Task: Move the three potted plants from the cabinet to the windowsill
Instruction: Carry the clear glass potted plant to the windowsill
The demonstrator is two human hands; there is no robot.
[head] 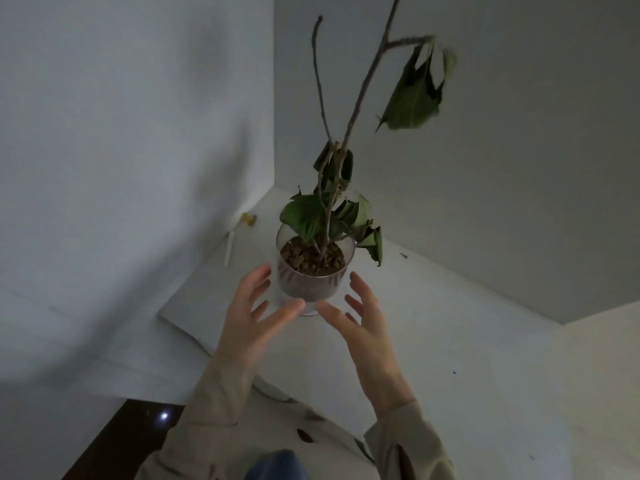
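Setting, head view: two pale walls, the left wall (121,133) and the right wall (502,150), meet in a corner, and a white ledge (433,306) runs into that corner. I cannot tell from my end whether it is the cabinet top or the windowsill.
Light: dim and grey on my feed, so fine detail is soft.
Plant position: the potted plant (313,268) stands upright on the white ledge, near the corner and apart from both walls.
Pot: I see a round, clear glass pot (311,289) filled with brown pebbles (311,259) to a little below the rim.
Growth: thin bare stems (360,109) rise from the pebbles and run out of the top of the frame. Limp green leaves cluster just above the rim, and one drooping leaf (412,95) hangs from a side branch high up.
Left hand: the left hand (252,317) sits at the pot's left side, fingers straight and spread, thumb lying across the lower front of the glass. I cannot tell whether skin meets glass.
Right hand: the right hand (363,323) sits at the pot's right side, fingers likewise straight and spread, thumb pointing at the pot's base. Contact is unclear to me.
Sleeves: a beige left sleeve (207,410) and right sleeve (405,441) cover the forearms.
By the left wall: a small white stick (229,247) lies on the ledge, with a yellowish scrap (248,219) just beyond it.
Below: dark floor (114,441) at lower left, carrying a bright glint.
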